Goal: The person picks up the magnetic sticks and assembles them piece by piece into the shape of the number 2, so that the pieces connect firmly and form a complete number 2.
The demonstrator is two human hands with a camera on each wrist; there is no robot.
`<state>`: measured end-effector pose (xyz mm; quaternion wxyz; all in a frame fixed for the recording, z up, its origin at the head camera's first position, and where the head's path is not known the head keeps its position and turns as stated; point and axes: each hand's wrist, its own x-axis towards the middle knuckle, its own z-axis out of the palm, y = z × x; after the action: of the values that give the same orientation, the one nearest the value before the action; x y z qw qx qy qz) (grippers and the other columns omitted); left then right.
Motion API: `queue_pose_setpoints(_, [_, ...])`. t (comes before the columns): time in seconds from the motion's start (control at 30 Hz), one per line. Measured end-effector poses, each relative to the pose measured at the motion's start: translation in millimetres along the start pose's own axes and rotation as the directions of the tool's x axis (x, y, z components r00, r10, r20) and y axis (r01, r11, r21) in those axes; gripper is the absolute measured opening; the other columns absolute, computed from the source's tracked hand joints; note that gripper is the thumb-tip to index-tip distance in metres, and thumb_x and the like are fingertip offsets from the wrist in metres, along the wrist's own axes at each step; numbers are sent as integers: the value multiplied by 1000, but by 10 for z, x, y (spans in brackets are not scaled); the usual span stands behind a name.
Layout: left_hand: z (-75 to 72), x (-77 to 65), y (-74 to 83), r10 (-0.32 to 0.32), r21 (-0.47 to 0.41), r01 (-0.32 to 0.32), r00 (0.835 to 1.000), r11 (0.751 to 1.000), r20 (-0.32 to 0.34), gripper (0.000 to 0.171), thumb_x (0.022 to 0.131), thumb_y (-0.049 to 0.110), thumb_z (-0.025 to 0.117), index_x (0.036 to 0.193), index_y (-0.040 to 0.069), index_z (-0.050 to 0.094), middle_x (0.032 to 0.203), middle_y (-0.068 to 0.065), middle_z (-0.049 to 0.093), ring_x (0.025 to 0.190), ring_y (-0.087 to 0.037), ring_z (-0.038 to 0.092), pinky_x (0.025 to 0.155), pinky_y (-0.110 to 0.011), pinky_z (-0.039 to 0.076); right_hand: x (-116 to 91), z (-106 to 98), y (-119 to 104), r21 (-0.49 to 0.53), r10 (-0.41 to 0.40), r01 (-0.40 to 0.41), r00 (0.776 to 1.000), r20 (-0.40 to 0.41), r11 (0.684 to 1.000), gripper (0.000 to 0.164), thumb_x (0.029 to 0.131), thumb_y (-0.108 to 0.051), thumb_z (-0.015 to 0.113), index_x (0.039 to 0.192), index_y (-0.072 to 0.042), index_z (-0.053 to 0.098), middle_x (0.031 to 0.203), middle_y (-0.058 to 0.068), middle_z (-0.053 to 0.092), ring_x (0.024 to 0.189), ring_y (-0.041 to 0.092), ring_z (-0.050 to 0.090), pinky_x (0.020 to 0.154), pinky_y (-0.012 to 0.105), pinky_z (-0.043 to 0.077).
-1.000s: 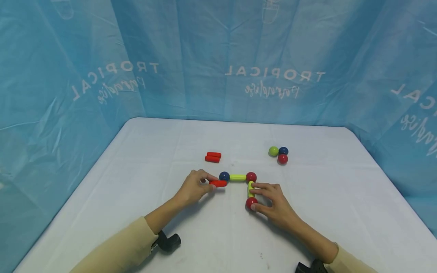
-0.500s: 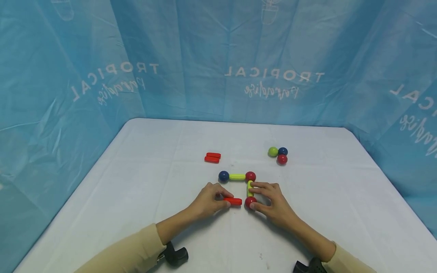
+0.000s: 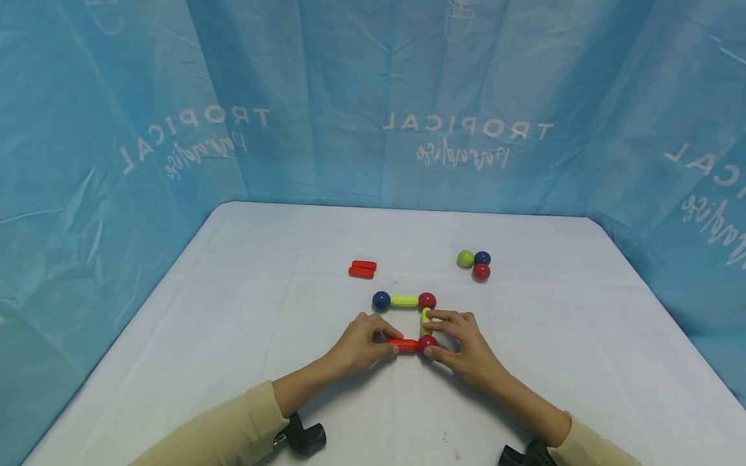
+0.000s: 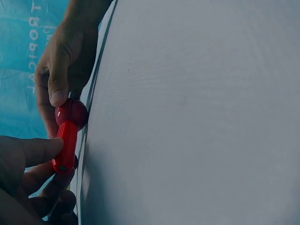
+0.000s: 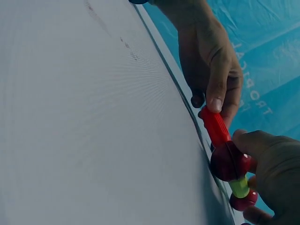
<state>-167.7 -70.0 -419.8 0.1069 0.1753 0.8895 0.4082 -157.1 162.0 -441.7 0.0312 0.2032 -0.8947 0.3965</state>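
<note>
My left hand (image 3: 362, 344) pinches a red ribbed rod (image 3: 407, 345) between thumb and fingers. The rod's far end meets a red ball (image 3: 427, 344) at the near corner of a joined shape. My right hand (image 3: 469, 346) holds that corner, thumb on the red ball and fingers on the upright yellow-green rod (image 3: 426, 321). Beyond it, another red ball, a second yellow-green rod (image 3: 404, 301) and a blue ball (image 3: 381, 300) continue the shape leftward. In the right wrist view, the red rod (image 5: 216, 126) sits end-on against the red ball (image 5: 229, 161).
Two red rods (image 3: 362, 269) lie side by side farther back on the white table (image 3: 262, 259). Toward the back right, a green ball (image 3: 465, 259), a blue ball (image 3: 482, 259) and a red ball (image 3: 481, 272) are clustered. A blue printed curtain (image 3: 350, 97) surrounds the table.
My left hand has brought the red rod from beside the blue ball toward me and rightward, up against the near red ball. My right hand keeps its hold almost unmoved.
</note>
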Motion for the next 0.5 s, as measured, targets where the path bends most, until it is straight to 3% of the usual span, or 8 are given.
queue_pose_setpoints(0.27, [17,9,20,16,9,-16,1000,1000,-1,22,82,17,71,104,16,72,92,2,61,87,-14,44,70,-24,37,45,97,-28,-74,-80,80,997,5,994,39,76,-29,77,114,-23,69,138,-6,51,114,12,37,88,31,43])
queue_pose_setpoints(0.5, [16,13,32,21,12,-21,1000,1000,-4,21,82,17,71,103,15,73,91,1,62,87,-15,44,70,-25,36,58,133,-53,-122,-64,62,998,-13,991,31,75,-28,78,106,-24,71,133,-9,54,111,9,36,88,31,42])
